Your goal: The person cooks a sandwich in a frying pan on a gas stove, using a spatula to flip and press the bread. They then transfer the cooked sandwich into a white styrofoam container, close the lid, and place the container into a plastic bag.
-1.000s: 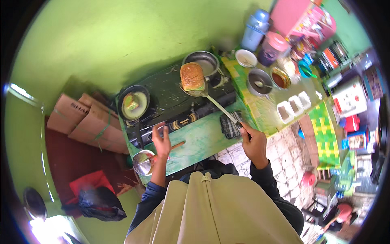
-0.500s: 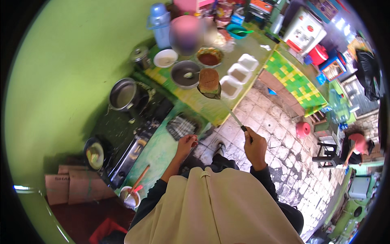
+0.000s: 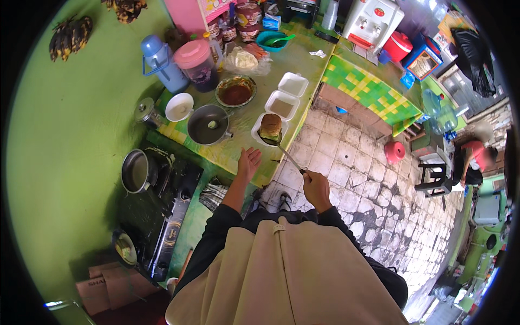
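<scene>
My right hand (image 3: pixel 316 189) grips the dark handle of a long spatula (image 3: pixel 292 161). On its blade rests a browned piece of bread (image 3: pixel 270 124), right over the nearest white foam box (image 3: pixel 256 128); whether it touches the box I cannot tell. My left hand (image 3: pixel 249 162) holds nothing, its fingers stretched out and palm turned up, at the table's near edge. Farther along the table edge lie two more white foam compartments (image 3: pixel 293 82). To the left of the nearest box stands a grey pan (image 3: pixel 200 133) with a small pale lump inside.
A bowl of reddish-brown sauce (image 3: pixel 236 96), a white bowl (image 3: pixel 179 107) and a lidded pink jug (image 3: pixel 196 64) stand farther back. At left, a black stove (image 3: pixel 157 208) carries a pot (image 3: pixel 136 172) and a frying pan (image 3: pixel 125 247). Another person (image 3: pixel 475 161) is at far right.
The spatula with the bread has moved down over the nearest foam box. My left hand has reached forward and its fingers have straightened. The view has shifted toward the table.
</scene>
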Demonstrator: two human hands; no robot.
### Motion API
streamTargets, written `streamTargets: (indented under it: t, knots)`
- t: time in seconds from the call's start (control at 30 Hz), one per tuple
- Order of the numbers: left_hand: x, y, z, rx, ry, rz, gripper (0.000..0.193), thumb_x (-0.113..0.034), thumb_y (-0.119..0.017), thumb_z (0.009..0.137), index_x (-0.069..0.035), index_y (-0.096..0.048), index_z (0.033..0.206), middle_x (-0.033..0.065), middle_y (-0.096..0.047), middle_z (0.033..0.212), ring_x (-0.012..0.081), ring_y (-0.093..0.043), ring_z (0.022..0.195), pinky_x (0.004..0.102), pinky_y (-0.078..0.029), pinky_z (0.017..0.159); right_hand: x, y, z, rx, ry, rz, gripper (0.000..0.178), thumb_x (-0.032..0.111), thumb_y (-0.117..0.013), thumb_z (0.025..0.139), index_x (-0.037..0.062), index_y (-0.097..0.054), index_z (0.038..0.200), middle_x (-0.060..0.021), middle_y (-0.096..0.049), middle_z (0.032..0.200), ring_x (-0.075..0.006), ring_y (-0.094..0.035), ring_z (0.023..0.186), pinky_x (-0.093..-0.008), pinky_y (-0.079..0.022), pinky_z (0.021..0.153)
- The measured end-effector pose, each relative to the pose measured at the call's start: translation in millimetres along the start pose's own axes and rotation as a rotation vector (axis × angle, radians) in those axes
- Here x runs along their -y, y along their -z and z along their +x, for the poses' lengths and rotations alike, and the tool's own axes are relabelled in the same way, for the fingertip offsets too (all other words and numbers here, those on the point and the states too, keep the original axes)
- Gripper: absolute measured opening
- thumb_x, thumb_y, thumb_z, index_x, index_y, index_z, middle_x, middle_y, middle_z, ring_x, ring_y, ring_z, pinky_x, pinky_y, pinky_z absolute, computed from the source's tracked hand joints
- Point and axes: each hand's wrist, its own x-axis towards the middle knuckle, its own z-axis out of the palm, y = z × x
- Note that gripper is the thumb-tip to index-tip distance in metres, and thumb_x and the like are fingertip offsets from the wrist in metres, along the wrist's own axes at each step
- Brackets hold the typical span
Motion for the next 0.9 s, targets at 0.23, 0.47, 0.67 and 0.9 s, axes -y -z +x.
streamTargets:
  t: [0.23, 0.47, 0.67, 0.9]
  knots:
    - [-11.9, -15.4, 22.5, 0.094, 0.175, -0.284, 0.088, -0.068, -0.018, 0.088, 0.001, -0.013, 0.143, 0.0202, -0.031, 0.143, 0.0321, -0.031, 0.132, 0.0488, -0.023, 0.107, 10.3, -7.6, 24.4, -0.013, 0.043, -0.005, 0.021, 0.019, -0.052, 0.085, 0.0024, -0.065, 0.082, -0.0223, -0.062, 0.078, -0.0413, -0.059, 0.076, -0.048, -0.046, 0.068]
    - [-3.6, -18.3, 30.6, 0.112, 0.191, -0.429, 0.095, -0.074, -0.015, 0.084, 0.001, -0.01, 0.143, 0.0166, -0.029, 0.144, 0.031, -0.025, 0.134, 0.0518, -0.017, 0.108, 27.8, 14.8, 52.0, 0.202, 0.056, -0.14, 0.024, 0.019, -0.051, 0.082, -0.0004, -0.063, 0.076, -0.0224, -0.062, 0.082, -0.0392, -0.06, 0.082, -0.0457, -0.048, 0.071]
    - [3.5, -15.4, 34.0, 0.102, 0.205, -0.495, 0.099, -0.078, -0.017, 0.08, -0.001, -0.014, 0.143, 0.0137, -0.039, 0.133, 0.0282, -0.03, 0.13, 0.0538, -0.017, 0.107, 31.5, 48.4, 106.5, 0.471, 0.594, -0.403, 0.024, 0.014, -0.051, 0.08, 0.0026, -0.064, 0.064, -0.0192, -0.061, 0.067, -0.0353, -0.06, 0.066, -0.0443, -0.047, 0.062]
    - [6.5, -18.6, 26.5, 0.161, 0.166, -0.508, 0.096, -0.075, -0.014, 0.082, -0.001, -0.01, 0.144, 0.0135, -0.032, 0.142, 0.0285, -0.026, 0.134, 0.0529, -0.017, 0.107, 24.0, 75.1, 137.7, 0.665, 0.543, -0.158, 0.021, 0.019, -0.052, 0.083, 0.0026, -0.065, 0.079, -0.013, -0.055, 0.058, -0.0292, -0.052, 0.052, -0.039, -0.043, 0.051]
